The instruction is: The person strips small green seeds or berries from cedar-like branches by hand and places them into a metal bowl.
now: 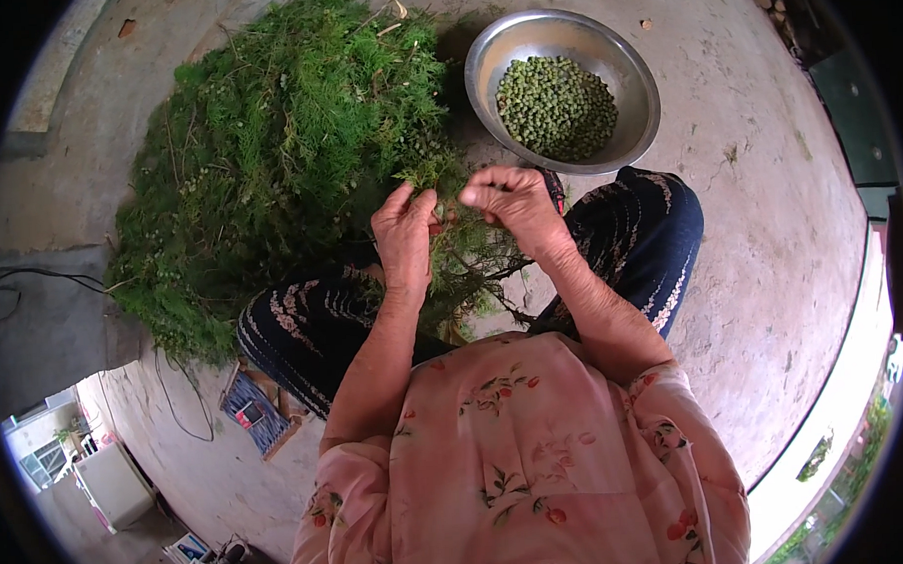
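Observation:
My left hand (404,242) is closed in a pinch on a green conifer sprig (434,171), whose feathery tip rises above the fingers. Just to its right, my right hand (525,210) has thumb and forefinger pressed together; anything between them is too small to name. A large pile of conifer branches (297,128), with small pale-green cones among the foliage, lies ahead and to the left. Beyond my right hand stands a wide metal bowl (647,96), partly filled with round green seed cones (557,109). More cut twigs (471,281) lie between my legs, beneath both hands.
Concrete floor (758,231) stretches to the right. Behind my left knee lie a small woven mat (252,413) with a red phone-like device on it and a thin dark cable (182,401). A white cabinet (113,485) stands at the lower left. A dark green object (849,119) stands far right.

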The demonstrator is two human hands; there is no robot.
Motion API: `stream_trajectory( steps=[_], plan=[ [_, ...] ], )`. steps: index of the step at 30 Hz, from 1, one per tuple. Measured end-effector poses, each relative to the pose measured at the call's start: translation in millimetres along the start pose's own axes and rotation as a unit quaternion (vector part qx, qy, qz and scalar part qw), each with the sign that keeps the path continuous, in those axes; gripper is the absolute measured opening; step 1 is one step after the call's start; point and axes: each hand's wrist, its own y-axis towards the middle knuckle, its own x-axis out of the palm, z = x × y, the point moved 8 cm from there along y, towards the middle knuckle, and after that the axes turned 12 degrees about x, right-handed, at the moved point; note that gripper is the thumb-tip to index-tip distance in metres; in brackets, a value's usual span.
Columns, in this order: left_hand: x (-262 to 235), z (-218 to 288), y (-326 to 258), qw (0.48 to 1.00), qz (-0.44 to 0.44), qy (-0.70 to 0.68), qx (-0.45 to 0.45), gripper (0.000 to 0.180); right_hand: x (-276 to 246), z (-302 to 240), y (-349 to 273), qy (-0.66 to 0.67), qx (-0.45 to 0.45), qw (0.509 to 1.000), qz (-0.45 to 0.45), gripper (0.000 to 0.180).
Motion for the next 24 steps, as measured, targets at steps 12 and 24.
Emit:
stream_trajectory(
  steps=[12,24],
  plan=[
    [11,-3,1,0.998,-0.055,-0.028,0.023,0.012,29,-9,-10,-0.27,-0.194,0.937,0.104,0.018],
    [-2,8,12,0.998,-0.048,-0.026,0.027,0.007,11,11,6,0.147,0.089,0.985,-0.011,0.005]
  ],
)
